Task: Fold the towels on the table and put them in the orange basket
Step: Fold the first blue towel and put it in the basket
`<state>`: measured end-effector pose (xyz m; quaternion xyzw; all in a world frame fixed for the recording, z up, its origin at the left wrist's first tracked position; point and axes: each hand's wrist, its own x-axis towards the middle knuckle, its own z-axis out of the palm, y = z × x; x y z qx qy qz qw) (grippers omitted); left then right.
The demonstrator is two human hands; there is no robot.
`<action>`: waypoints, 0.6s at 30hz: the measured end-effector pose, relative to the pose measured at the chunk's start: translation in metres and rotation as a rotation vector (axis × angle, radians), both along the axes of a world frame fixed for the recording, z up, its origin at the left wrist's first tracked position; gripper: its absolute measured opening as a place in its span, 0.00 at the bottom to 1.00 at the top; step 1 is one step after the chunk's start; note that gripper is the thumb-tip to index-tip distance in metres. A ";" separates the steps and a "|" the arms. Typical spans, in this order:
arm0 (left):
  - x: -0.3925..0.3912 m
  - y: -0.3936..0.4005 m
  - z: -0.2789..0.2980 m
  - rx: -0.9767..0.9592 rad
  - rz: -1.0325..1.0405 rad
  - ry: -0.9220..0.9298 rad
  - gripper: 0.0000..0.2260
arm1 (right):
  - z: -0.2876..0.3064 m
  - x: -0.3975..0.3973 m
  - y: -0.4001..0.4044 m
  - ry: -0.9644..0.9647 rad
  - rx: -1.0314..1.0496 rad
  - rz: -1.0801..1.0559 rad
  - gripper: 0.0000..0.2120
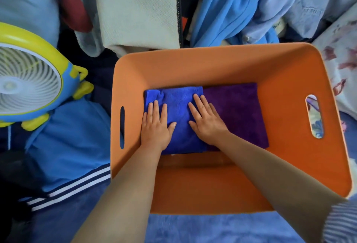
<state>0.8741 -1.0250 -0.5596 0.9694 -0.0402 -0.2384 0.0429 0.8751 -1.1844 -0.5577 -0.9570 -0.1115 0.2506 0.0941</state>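
Both hands flat on blue towel (179,107), hiding purple towel's (239,111) edge

Along the top of your frame, piled clothes (139,10) crowd together; a yellow and blue fan (29,80) sits at left, blue fuzzy cloth (212,229) along the bottom.

A home: heaped clothes (241,5), floral bedding (340,53), toy-like desk fan (29,80).

An orange basket (212,65) fills the centre and right of the frame, a slot handle in each end wall. On its floor lie two folded towels (both flat): a blue towel (179,107) left, touching a purple towel (237,111) right.
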 end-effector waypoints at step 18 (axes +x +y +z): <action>0.026 -0.004 0.000 0.089 -0.036 0.255 0.29 | 0.002 0.022 0.004 0.143 -0.156 0.069 0.27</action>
